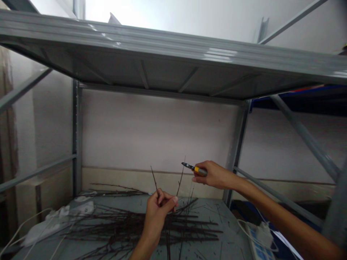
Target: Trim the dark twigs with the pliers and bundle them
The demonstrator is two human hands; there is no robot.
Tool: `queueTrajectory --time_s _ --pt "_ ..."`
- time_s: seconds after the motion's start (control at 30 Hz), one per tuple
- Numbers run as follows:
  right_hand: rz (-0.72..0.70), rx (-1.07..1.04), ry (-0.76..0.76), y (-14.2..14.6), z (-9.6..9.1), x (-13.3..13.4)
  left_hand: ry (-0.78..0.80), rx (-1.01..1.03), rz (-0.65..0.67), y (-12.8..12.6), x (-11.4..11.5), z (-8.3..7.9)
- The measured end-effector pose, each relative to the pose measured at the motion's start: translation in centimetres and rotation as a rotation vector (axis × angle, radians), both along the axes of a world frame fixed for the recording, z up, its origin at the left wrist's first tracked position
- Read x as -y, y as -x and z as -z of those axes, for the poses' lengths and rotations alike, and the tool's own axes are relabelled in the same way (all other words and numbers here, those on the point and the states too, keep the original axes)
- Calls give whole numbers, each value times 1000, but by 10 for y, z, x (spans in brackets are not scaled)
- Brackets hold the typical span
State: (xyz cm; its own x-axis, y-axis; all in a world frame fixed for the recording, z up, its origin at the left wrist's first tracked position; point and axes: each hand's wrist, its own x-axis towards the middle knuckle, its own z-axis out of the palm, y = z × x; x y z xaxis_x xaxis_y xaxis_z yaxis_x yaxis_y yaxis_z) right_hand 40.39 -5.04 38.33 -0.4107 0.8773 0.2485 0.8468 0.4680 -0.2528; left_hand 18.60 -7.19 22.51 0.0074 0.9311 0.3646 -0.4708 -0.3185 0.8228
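My left hand (157, 216) is low in the middle of the view, shut on a thin dark twig (155, 179) that sticks up past the fingers. A second twig (180, 182) rises just to the right of that hand, and I cannot tell whether the hand holds it too. My right hand (214, 175) is raised to the right, pinching a slim pointed tool (195, 169) with a yellow and grey handle and a black tip. That tip points left, toward the twigs and clear of them. Below both hands, a heap of long dark twigs (141, 231) lies across a grey metal shelf (233, 231).
A second grey metal shelf (162, 57) spans overhead, carried by steel uprights (77, 137). A white power strip (58, 224) with cables lies at the shelf's left, and another power strip (257, 242) sits at the lower right. Behind stands a pale wall (157, 133).
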Motion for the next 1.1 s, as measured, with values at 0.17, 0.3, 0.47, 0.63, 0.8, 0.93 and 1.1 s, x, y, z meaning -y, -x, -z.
queueTrajectory --time_s 0.17,0.3,0.47,0.63,0.8,0.93,1.1 --pt "19 5 -19 -2 2 -2 2 -8 4 1 -1 1" --pt "47 31 -81 0 4 -2 -3 -1 4 1 0 1" --pt "67 38 -163 1 12 -8 -9 3 19 1 1 3" --pt "79 -29 -129 -4 27 -29 -17 1 16 4 3 3" --pt "132 -158 -113 -17 51 -41 13 102 33 11 10 -9" --pt "219 -276 -30 -28 90 -42 26 208 78 20 27 -26" --pt "291 -444 91 -32 143 -45 16 306 125 32 54 -50"
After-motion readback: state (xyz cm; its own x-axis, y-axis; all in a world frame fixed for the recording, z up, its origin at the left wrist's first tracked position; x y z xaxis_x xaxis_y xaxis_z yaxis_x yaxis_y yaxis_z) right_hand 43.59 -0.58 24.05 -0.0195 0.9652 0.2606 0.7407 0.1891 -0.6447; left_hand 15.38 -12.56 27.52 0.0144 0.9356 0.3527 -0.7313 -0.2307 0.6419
